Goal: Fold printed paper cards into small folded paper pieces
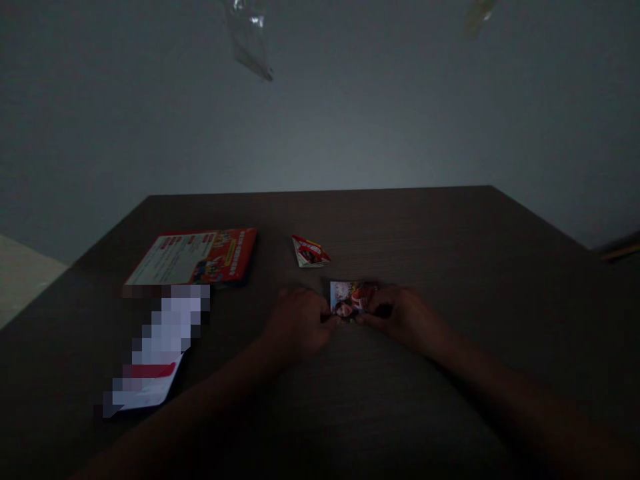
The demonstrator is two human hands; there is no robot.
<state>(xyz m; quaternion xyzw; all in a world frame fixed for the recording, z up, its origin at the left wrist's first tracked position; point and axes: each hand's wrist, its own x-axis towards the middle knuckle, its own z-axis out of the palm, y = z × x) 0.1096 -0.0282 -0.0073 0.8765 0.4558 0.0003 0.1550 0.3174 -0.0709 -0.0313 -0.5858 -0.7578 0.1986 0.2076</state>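
A small rectangular piece of printed paper (345,292), with a colourful picture on it, lies low over the middle of the dark table. My left hand (300,321) is closed at its left edge, thumb along the near side. My right hand (403,317) pinches the right and near edge between thumb and fingers. Both thumbs come close together at the paper's near side. Just beyond the paper sits a folded red and white printed paper piece (310,253), touched by neither hand. Dim light hides the finer details of the fingers.
On the left of the table (415,227) lies a red and white printed packet (173,260). Nearer to me is a phone with a lit, pixelated screen (155,387), close to my left forearm. A pale wall (375,100) stands behind, with clear plastic (250,40) on it.
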